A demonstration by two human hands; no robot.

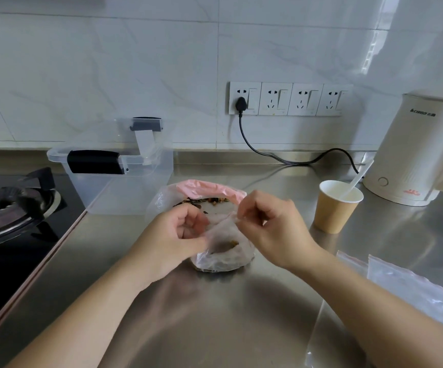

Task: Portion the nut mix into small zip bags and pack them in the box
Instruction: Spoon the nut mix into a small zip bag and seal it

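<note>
both forearms reach in from the bottom edge and meet over a small zip bag (pixel 223 251) that sits on the steel counter (pixel 215 314) at the middle of the view. left hand (pixel 180 232) has its fingers curled, pinching the left side of the bag's top edge; right hand (pixel 265 221) pinches the right side of that same edge between thumb and fingertips, with the other fingers bent. between the 2 hands the mouth of the bag is pulled up, and a little dark nut mix shows through the cloudy plastic at its bottom, which rests on the counter.

just behind the hands lies a larger bag of nut mix (pixel 204 193) with a pink rolled rim, its mouth open and brown and dark pieces visible inside. behind and to the left of it stands a clear plastic box (pixel 119 181) with black latches, its lid tipped up at the back. right of the hands stands a brown paper cup (pixel 334 208) with a white plastic spoon (pixel 355 179) leaning in it. near the right edge in front lie several flat spare zip bags (pixel 411 285). farther right is a cream electric kettle (pixel 416 155), its black cord running to the first of 4 wall sockets (pixel 289 99). at far left is a gas hob (pixel 10 208).
</note>
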